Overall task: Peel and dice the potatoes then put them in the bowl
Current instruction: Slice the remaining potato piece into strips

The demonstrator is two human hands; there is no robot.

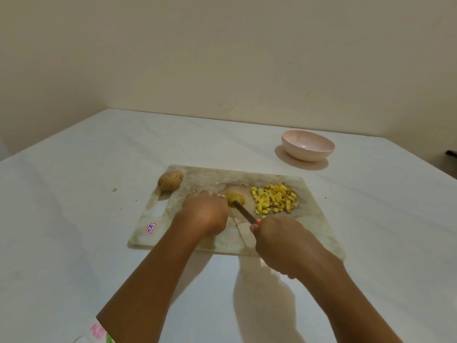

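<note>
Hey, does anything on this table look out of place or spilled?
Only small things: the unpeeled potato overhangs the far left corner of the cutting board, and a scrap lies on the table left of it.

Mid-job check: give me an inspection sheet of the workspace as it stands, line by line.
Surface: white table; the cutting board lies on it, stained, with a sticker near its left corner.
Job's things: half-cut potato under the knife; diced potato piled on the board's right side; whole potato, unpeeled, at the board's far left corner; bowl beyond the board to the right, empty.
Clutter: small scrap on the table left of the board, plus a few specks.
Hands: left hand holds the half-cut potato; right hand grips the knife's handle.
Cables: nothing seen.
Surroundings: plain wall; dark object at the right edge, too cut off to identify.
</note>
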